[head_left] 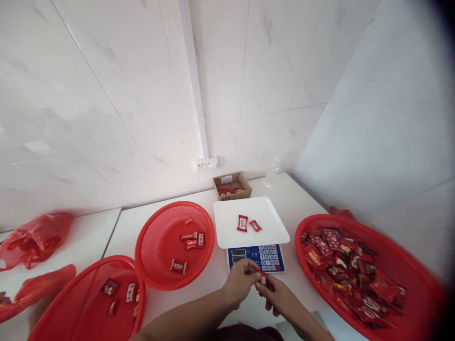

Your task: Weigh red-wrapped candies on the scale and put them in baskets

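My left hand [241, 280] and my right hand [280, 296] meet just in front of a blue digital scale [256, 258]. Together they pinch a small red wrapped candy [263, 278] between the fingertips. The scale's white tray [227, 222] carries two red candies [248, 224]. A wide red basket [408, 265] on the right holds a heap of red wrapped candies [350, 274]. A red mesh basket [156, 246] to the left of the scale holds several candies.
A second red basket [71, 303] at the lower left holds several candies. Red plastic bags [33, 239] lie at the far left. A small cardboard box [232, 185], a clear bottle [271, 174] and a wall socket [206, 164] stand at the back by the tiled wall.
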`<state>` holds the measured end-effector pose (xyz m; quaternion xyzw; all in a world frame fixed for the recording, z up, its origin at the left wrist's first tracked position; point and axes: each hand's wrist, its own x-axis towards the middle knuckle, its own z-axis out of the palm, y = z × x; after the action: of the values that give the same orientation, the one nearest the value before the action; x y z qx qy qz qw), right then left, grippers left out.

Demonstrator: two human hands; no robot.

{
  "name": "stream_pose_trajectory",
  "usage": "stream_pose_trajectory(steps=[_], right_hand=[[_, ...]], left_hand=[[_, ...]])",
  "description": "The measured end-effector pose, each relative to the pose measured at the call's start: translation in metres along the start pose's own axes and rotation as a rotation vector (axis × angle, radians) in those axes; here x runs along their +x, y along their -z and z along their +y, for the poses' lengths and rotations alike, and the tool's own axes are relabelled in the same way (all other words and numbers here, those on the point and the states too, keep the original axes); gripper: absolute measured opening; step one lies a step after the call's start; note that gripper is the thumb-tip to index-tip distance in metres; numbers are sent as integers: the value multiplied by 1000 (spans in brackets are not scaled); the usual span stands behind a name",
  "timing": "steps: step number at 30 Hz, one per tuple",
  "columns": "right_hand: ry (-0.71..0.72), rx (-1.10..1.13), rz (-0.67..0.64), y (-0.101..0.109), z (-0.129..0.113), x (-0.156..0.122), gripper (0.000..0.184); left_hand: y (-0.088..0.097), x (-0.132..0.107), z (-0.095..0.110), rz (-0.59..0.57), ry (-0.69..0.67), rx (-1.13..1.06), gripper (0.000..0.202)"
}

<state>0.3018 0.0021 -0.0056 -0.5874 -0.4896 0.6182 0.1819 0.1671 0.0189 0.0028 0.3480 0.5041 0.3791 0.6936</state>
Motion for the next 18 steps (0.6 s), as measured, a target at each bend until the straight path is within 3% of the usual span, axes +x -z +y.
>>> stream_pose_trajectory(steps=[7,11,15,18], right_hand=[[35,-100,-37,16,3,-13,41],[55,-91,-15,23,3,-15,39],[0,-35,177,39,12,-10,42],[-45,-16,370,63,24,-10,41]], left_hand=[[-9,8,-6,-156,100,151,31],[-12,15,-11,-183,121,253,25],[2,12,-5,-66,-63,531,18],[36,4,6,52,-286,739,22]])
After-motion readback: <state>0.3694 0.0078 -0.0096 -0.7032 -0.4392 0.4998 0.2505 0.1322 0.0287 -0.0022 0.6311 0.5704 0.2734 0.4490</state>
